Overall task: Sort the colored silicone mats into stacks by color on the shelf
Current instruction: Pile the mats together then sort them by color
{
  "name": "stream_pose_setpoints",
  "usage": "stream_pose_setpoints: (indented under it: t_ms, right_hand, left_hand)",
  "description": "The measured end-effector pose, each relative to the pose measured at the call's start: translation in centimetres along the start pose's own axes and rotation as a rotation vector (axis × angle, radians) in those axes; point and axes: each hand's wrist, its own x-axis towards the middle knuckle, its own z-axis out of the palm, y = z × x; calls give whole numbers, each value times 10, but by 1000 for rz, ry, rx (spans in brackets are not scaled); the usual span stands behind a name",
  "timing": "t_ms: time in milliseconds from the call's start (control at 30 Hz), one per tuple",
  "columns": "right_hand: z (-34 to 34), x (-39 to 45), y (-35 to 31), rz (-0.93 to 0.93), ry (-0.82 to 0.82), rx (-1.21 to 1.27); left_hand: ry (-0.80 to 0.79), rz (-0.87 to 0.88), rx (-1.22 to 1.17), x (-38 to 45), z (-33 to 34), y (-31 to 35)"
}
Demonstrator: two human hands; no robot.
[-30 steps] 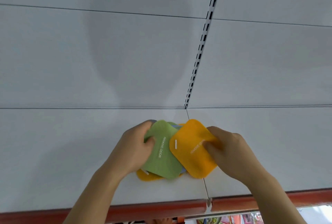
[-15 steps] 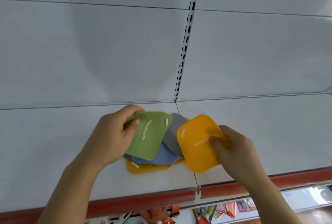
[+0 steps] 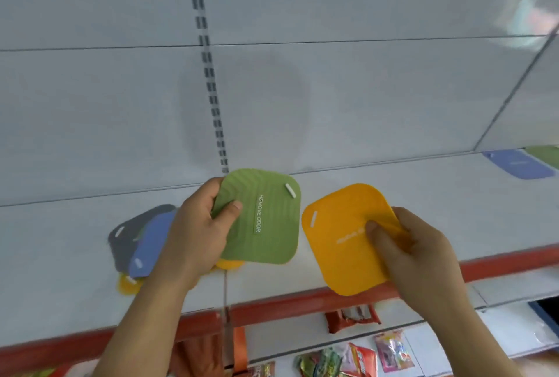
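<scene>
The left hand grips a green mat by its left edge, thumb curled over the top face and fingers behind, and holds it raised above the shelf. The mat carries a white slot near its far right corner and the printed words "REMOVE ODOR". The right hand pinches an orange mat at its right side, thumb pressed on the upper face, so that the mat bends a little under the grip; it too is lifted clear of the shelf, just right of the green one and not touching it.

Under and left of the left hand lies a loose pile on the shelf: a grey mat at the far left, a blue mat overlapping it, and another orange mat showing beneath them at the near edge. A further orange patch peeks out below the green mat.

Far to the right on the same shelf rest a second blue mat and, at the picture's edge, part of a second green mat. A slotted upright runs up the white back panel. The shelf's near edge has a red strip, and below it lie colourful snack packets, blurred.
</scene>
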Motion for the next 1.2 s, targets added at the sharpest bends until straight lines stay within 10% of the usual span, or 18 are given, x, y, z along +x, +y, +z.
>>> stream_pose_setpoints:
  t_ms: [667, 1200]
  right_hand:
    - [-261, -2, 178, 388, 550, -33]
    - [-437, 82, 284, 354, 747, -70]
  left_hand:
    - [-501, 145, -93, 29, 385, 113]
    - [-570, 117, -139, 70, 616, 187]
